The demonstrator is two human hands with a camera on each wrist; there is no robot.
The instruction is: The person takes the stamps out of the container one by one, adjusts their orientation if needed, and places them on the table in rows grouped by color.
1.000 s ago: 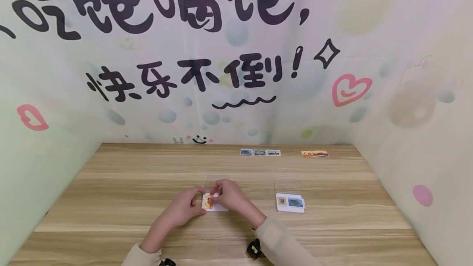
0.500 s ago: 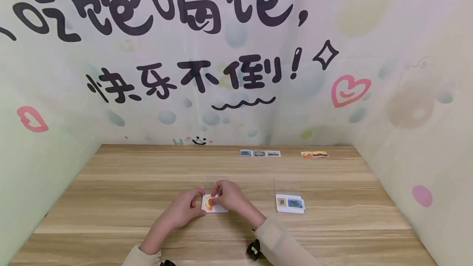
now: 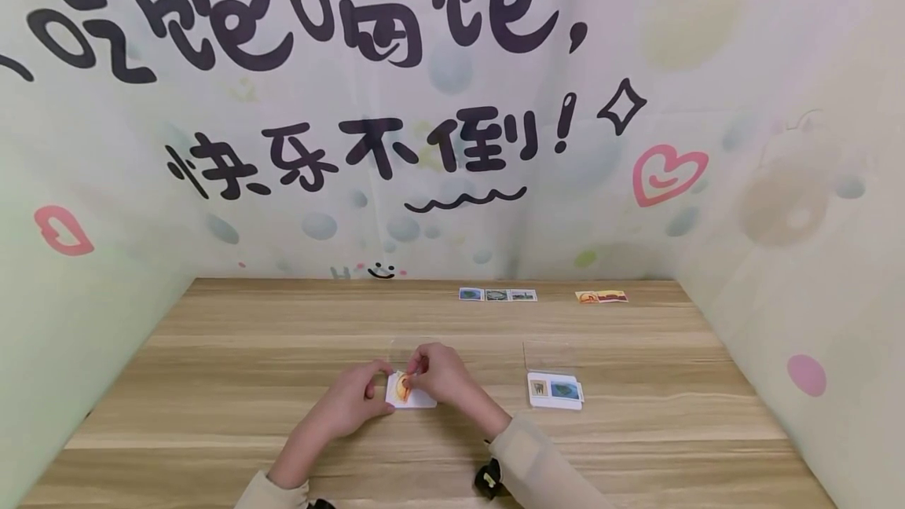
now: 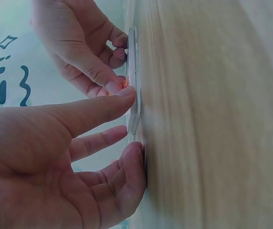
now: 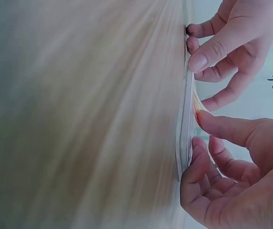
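L hand (image 3: 344, 399), part-open, grips card's (image 3: 423, 401) left end btwn thumb & fingers, R hand (image 3: 444, 375), nearly closed, pinches orange stamp (image 3: 402, 387) bowed up over card's left half, w/ 2nd card (image 3: 558, 404) right of card, 3-stamp row (image 3: 498, 294) & stamp pair (image 3: 602, 297) well beyond it, rightward.

- A small booth-like work corner, whether in a home or studio unclear
- Wood-grain table (image 3: 212, 383) walled on three sides
- Printed backdrop (image 3: 452, 250) with Chinese lettering (image 3: 375, 132), hearts (image 3: 639, 179), pastel dots (image 3: 320, 225)
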